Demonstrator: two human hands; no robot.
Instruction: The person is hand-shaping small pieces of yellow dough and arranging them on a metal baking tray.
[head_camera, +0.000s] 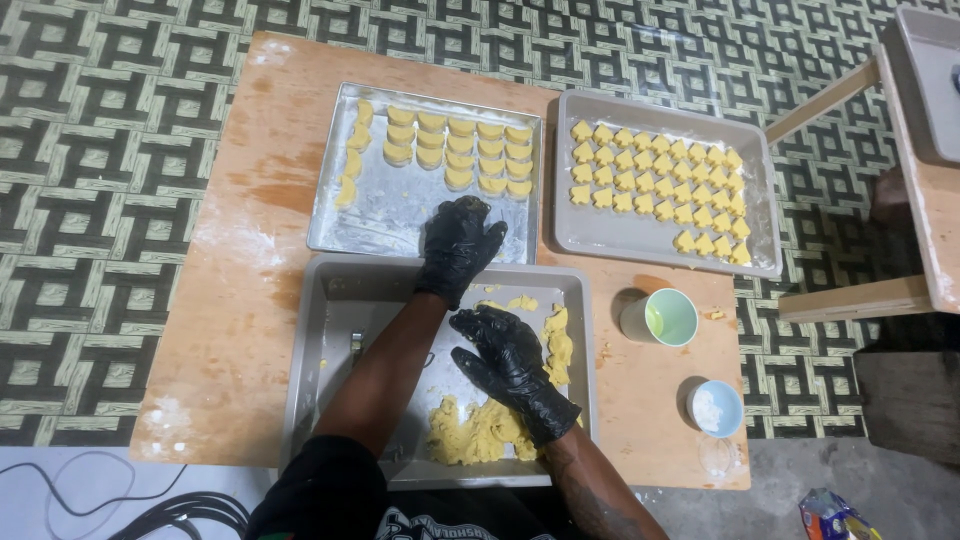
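**Gloved hands at three dough trays**

Nearest, a grey tray (325, 330) sits on the wooden worktop (240, 300), holding a mass of yellow dough (480, 430) at its near edge and scraps along its right side. The right hand (510, 360), in a black glove, lies flat on this tray with fingers spread, grip open, holding nothing. To the right stand a green cup (662, 318) and, nearer, a small blue bowl (716, 407). Farther off, the left hand (458, 245), also gloved, reaches onto a shiny metal tray (375, 205) bearing rows of shaped dough pieces (460, 152); its fingers are loosely spread, and whether they pinch anything cannot be told. A third tray (610, 235), far right, carries more cut pieces (655, 180).
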